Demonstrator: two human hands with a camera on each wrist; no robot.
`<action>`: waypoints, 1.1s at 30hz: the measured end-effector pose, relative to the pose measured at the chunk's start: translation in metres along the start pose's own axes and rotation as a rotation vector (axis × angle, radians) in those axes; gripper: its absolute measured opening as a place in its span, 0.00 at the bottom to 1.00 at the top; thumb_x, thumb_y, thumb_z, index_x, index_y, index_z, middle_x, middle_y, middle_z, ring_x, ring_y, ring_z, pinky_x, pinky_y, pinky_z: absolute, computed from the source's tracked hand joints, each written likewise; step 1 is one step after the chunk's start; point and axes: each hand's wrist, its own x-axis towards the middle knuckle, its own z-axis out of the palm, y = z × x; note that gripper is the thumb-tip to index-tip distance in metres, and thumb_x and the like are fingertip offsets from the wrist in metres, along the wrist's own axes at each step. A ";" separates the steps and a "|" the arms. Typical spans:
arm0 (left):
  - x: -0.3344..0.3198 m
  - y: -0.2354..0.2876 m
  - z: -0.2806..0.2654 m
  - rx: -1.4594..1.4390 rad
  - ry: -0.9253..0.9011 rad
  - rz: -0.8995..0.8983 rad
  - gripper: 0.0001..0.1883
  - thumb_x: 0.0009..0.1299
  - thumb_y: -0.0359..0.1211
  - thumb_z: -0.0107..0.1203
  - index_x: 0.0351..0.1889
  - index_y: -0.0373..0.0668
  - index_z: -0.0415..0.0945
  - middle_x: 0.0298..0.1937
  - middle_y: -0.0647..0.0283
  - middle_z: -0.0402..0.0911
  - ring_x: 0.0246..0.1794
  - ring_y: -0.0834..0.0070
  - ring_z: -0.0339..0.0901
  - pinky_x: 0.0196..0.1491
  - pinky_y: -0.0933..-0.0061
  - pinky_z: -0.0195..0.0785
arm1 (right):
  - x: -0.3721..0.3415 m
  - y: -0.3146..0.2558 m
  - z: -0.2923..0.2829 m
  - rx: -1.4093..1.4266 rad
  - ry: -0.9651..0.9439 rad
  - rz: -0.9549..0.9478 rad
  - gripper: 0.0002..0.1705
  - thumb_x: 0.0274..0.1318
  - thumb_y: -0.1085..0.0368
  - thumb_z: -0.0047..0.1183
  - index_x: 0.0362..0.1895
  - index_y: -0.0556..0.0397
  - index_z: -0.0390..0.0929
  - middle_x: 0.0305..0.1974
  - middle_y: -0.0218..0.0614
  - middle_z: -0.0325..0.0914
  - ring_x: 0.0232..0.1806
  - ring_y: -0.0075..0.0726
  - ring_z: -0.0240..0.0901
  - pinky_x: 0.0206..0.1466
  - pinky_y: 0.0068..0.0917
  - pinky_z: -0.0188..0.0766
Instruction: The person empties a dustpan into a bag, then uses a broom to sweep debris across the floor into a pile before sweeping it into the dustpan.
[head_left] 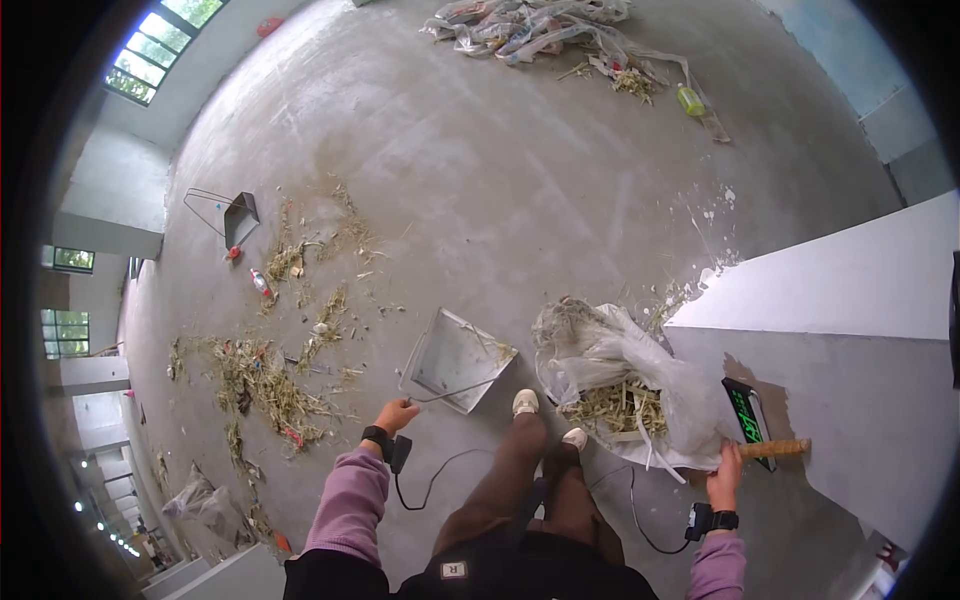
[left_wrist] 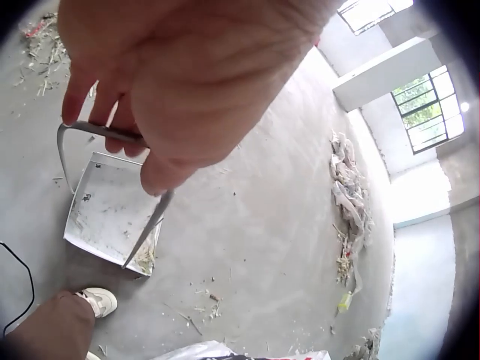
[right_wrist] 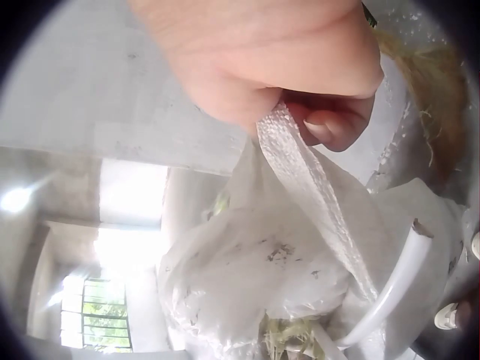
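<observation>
The left hand (head_left: 398, 414) grips the thin metal handle of a dustpan (head_left: 455, 362); in the left wrist view its fingers curl round the bar, and the dustpan (left_wrist: 112, 210) hangs or stands below, with a little debris in one corner. The right hand (head_left: 722, 480) pinches the rim of a white woven sack (head_left: 690, 400). The right wrist view shows the sack's edge (right_wrist: 307, 176) folded between thumb and fingers. Dry straw-like scraps (head_left: 620, 410) fill the sack's mouth, with a white tube (right_wrist: 394, 289) sticking out.
Straw litter (head_left: 260, 385) lies on the floor at left, near a second dustpan (head_left: 240, 218). Plastic sheeting (head_left: 530, 28) and a green bottle (head_left: 690, 100) are at the top. A white partition (head_left: 820, 290) stands at right, beside a black panel with green marks (head_left: 745, 415).
</observation>
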 end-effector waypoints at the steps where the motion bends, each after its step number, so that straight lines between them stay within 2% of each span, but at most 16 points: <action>1: 0.002 -0.007 0.000 0.000 0.082 -0.019 0.21 0.56 0.40 0.54 0.40 0.32 0.75 0.37 0.50 0.79 0.39 0.65 0.76 0.43 0.69 0.66 | -0.003 -0.002 0.002 0.000 0.006 0.011 0.18 0.57 0.61 0.45 0.50 0.56 0.69 0.43 0.35 0.72 0.42 0.32 0.71 0.40 0.26 0.68; 6: 0.008 -0.017 -0.025 0.052 0.458 -0.068 0.21 0.55 0.39 0.56 0.39 0.30 0.73 0.38 0.48 0.78 0.41 0.59 0.76 0.44 0.67 0.67 | -0.011 -0.009 0.013 0.011 0.057 -0.009 0.18 0.56 0.62 0.45 0.50 0.56 0.69 0.44 0.36 0.72 0.42 0.33 0.71 0.41 0.28 0.68; 7: 0.008 -0.008 -0.026 0.099 0.439 -0.040 0.21 0.56 0.39 0.56 0.40 0.31 0.73 0.38 0.49 0.78 0.41 0.61 0.76 0.44 0.68 0.67 | -0.010 -0.008 0.011 0.016 0.060 -0.016 0.18 0.56 0.62 0.46 0.50 0.56 0.69 0.44 0.36 0.72 0.42 0.33 0.71 0.41 0.27 0.68; 10: 0.014 0.039 -0.004 -0.095 0.161 0.177 0.21 0.58 0.38 0.55 0.44 0.31 0.71 0.40 0.50 0.78 0.41 0.64 0.76 0.44 0.69 0.67 | -0.008 -0.002 0.007 0.023 0.084 -0.030 0.19 0.55 0.62 0.46 0.50 0.56 0.70 0.43 0.35 0.73 0.40 0.31 0.71 0.38 0.26 0.68; 11: 0.015 0.062 0.012 -0.191 0.085 0.198 0.22 0.60 0.39 0.54 0.47 0.32 0.70 0.42 0.51 0.77 0.43 0.66 0.75 0.45 0.70 0.67 | -0.007 0.001 0.006 0.022 0.100 -0.033 0.19 0.55 0.62 0.46 0.50 0.56 0.70 0.42 0.35 0.73 0.40 0.31 0.71 0.37 0.26 0.68; 14: -0.011 0.173 0.053 -0.424 -0.102 0.248 0.30 0.62 0.43 0.54 0.56 0.34 0.62 0.53 0.52 0.72 0.52 0.65 0.70 0.47 0.70 0.67 | -0.009 0.001 0.007 0.000 0.102 -0.040 0.19 0.54 0.61 0.48 0.49 0.55 0.71 0.37 0.33 0.75 0.36 0.27 0.71 0.31 0.22 0.66; 16: -0.053 0.259 0.060 -0.555 -0.268 0.104 0.38 0.62 0.46 0.55 0.63 0.37 0.51 0.60 0.50 0.63 0.59 0.60 0.62 0.49 0.63 0.66 | -0.004 0.005 0.004 0.020 0.085 -0.027 0.18 0.54 0.60 0.48 0.48 0.55 0.72 0.36 0.32 0.75 0.33 0.25 0.70 0.28 0.20 0.65; 17: -0.049 0.277 0.072 -0.589 -0.307 0.120 0.39 0.61 0.46 0.55 0.64 0.38 0.48 0.61 0.49 0.61 0.60 0.59 0.61 0.49 0.60 0.65 | -0.006 0.003 0.006 -0.018 0.126 0.010 0.17 0.55 0.61 0.48 0.47 0.55 0.73 0.35 0.31 0.75 0.31 0.23 0.69 0.26 0.17 0.63; 19: -0.043 0.302 0.099 -0.656 -0.380 0.151 0.43 0.61 0.46 0.56 0.67 0.40 0.42 0.64 0.47 0.56 0.62 0.57 0.58 0.49 0.55 0.64 | 0.002 0.012 -0.001 -0.044 0.094 -0.026 0.15 0.55 0.62 0.48 0.46 0.53 0.73 0.34 0.29 0.74 0.30 0.23 0.69 0.25 0.19 0.63; 22: -0.065 0.336 0.118 -0.570 -0.410 0.305 0.45 0.60 0.46 0.57 0.67 0.42 0.41 0.64 0.45 0.55 0.62 0.57 0.58 0.51 0.55 0.63 | 0.000 0.011 -0.001 -0.117 0.033 -0.032 0.14 0.56 0.63 0.47 0.45 0.55 0.73 0.32 0.27 0.74 0.28 0.20 0.67 0.25 0.18 0.63; 23: -0.063 0.336 0.128 -0.509 -0.354 0.325 0.43 0.59 0.41 0.59 0.66 0.41 0.44 0.64 0.45 0.55 0.62 0.57 0.58 0.52 0.62 0.63 | -0.003 0.010 0.003 -0.131 0.007 -0.037 0.14 0.56 0.63 0.46 0.45 0.56 0.73 0.32 0.27 0.73 0.27 0.19 0.67 0.25 0.18 0.63; 26: -0.071 0.339 0.161 -0.293 -0.440 0.610 0.40 0.57 0.37 0.59 0.65 0.41 0.50 0.63 0.49 0.57 0.61 0.57 0.59 0.54 0.66 0.61 | -0.002 0.009 0.002 -0.154 -0.085 -0.038 0.14 0.57 0.63 0.46 0.44 0.58 0.73 0.31 0.26 0.73 0.26 0.17 0.66 0.27 0.17 0.63; 27: -0.087 0.344 0.171 -0.307 -0.467 0.602 0.36 0.56 0.35 0.59 0.62 0.42 0.56 0.61 0.54 0.61 0.60 0.56 0.61 0.55 0.67 0.61 | -0.003 0.007 0.002 -0.153 -0.126 -0.023 0.14 0.57 0.62 0.46 0.43 0.58 0.74 0.30 0.26 0.73 0.26 0.17 0.66 0.28 0.17 0.63; 30: -0.090 0.335 0.221 -0.072 -0.477 0.826 0.35 0.56 0.37 0.60 0.61 0.43 0.58 0.60 0.57 0.64 0.59 0.60 0.63 0.56 0.66 0.60 | -0.006 0.001 0.006 -0.177 -0.258 0.024 0.13 0.57 0.61 0.46 0.40 0.57 0.75 0.28 0.25 0.73 0.25 0.17 0.65 0.26 0.17 0.62; 31: -0.118 0.350 0.223 -0.057 -0.529 0.662 0.35 0.56 0.38 0.60 0.61 0.41 0.59 0.59 0.55 0.64 0.58 0.64 0.64 0.57 0.66 0.60 | -0.008 -0.002 0.009 -0.189 -0.303 0.041 0.13 0.58 0.60 0.46 0.39 0.57 0.75 0.28 0.25 0.73 0.25 0.16 0.65 0.25 0.16 0.62; 33: -0.125 0.346 0.254 0.114 -0.488 0.758 0.33 0.58 0.42 0.58 0.59 0.39 0.61 0.59 0.51 0.65 0.59 0.62 0.64 0.59 0.66 0.58 | -0.013 -0.012 0.014 -0.216 -0.323 0.047 0.13 0.58 0.60 0.46 0.37 0.57 0.75 0.26 0.25 0.72 0.24 0.15 0.64 0.24 0.16 0.60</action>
